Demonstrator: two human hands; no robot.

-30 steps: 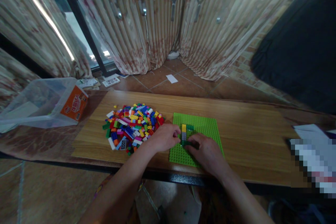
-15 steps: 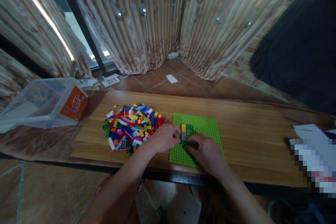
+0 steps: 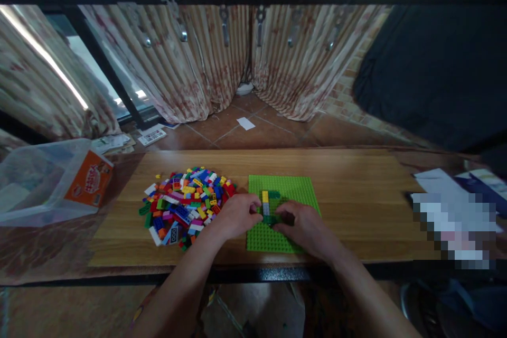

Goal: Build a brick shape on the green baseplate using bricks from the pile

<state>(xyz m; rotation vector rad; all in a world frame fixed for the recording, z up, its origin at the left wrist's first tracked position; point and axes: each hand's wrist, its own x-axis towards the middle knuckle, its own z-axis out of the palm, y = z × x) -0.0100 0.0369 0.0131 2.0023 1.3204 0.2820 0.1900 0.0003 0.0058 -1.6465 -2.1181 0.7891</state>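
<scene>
Dark green bricks (image 3: 269, 219), a grey brick (image 3: 266, 208) and a yellow brick (image 3: 265, 197) form a small line on a bright green baseplate (image 3: 285, 243). Another dark green piece (image 3: 273, 194) lies beside the yellow one. My right hand (image 3: 303, 224) rests over the plate, thumb and index finger closed around the right end of the near dark green brick, which they partly cover. On the left side of the line is my left hand (image 3: 240, 214), its fingers curled with a gap to the thumb and nothing visible between them.
A heap of mixed bricks (image 3: 186, 203) lies left of the baseplate on a wooden board (image 3: 356, 195). Farther left stands a clear plastic box (image 3: 47, 169) with an orange label. Papers (image 3: 439, 182) lie at the right, near a blurred-out patch.
The whole view has shifted, so the table things appear farther left. Both hands stay at the line of bricks, with the right fingers still at the near dark green brick.
</scene>
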